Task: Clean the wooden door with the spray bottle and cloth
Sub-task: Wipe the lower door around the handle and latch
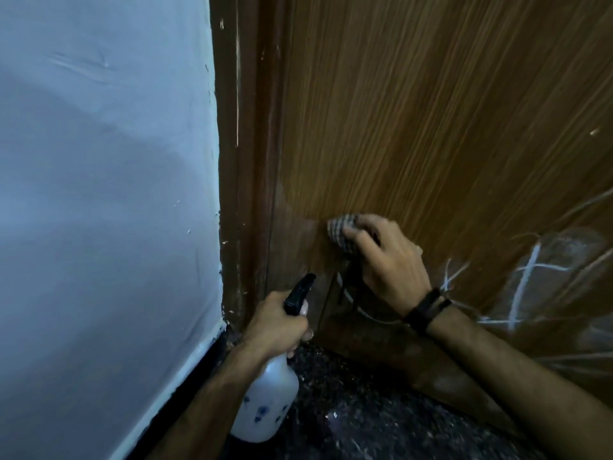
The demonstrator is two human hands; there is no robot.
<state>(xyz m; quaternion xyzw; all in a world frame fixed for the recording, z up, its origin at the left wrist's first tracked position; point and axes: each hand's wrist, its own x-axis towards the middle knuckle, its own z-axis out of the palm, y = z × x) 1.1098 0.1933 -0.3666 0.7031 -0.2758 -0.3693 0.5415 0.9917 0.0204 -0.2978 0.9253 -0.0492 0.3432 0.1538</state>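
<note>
The wooden door [414,111] fills the right of the view, brown with fine grain and white chalk-like marks low on its right side. My right hand [388,257] grips a checked cloth [341,232] and presses it against the lower part of the door. My left hand [275,323] grips the neck of a white spray bottle [268,403] with a black nozzle pointing up toward the door. The bottle hangs below my fist, above the floor.
A dark wooden door frame [245,161] with chipped paint runs down left of the door. A pale blue-white wall [99,194] with a black skirting strip takes the left side. The dark speckled floor [365,410] lies below. A black band sits on my right wrist.
</note>
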